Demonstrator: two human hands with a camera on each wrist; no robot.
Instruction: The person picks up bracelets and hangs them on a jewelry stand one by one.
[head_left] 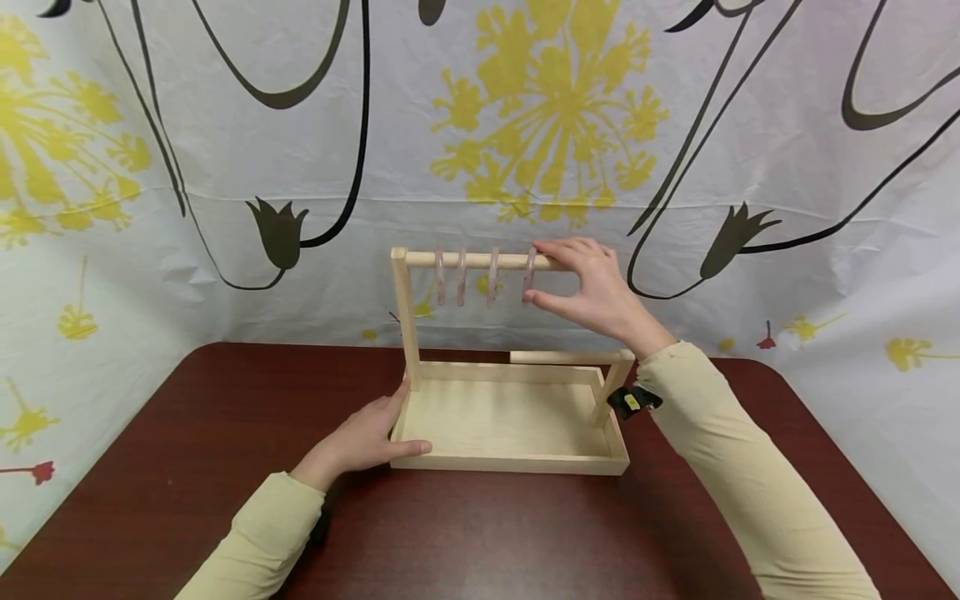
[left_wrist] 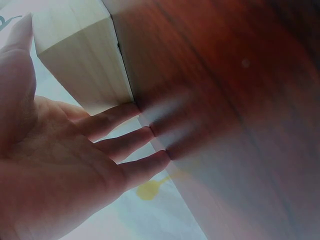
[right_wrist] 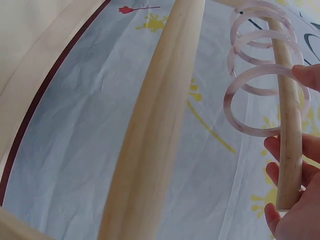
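A pale wooden bangle stand has a shallow tray base, a tall upper rod and a shorter lower rod. Several translucent pinkish bangles hang spaced along the upper rod. My right hand pinches the rightmost bangle between thumb and fingers, close to the rod's free end. In the right wrist view that bangle encircles the rod, and some fingers lie behind the wood. My left hand rests against the tray's left end, its thumb over the front corner and its fingers extended along the side.
The stand sits on a dark reddish-brown table, near its back edge. Behind hangs a white sheet printed with yellow and dark flowers. The lower rod's post rises at the tray's right end, beneath my right wrist.
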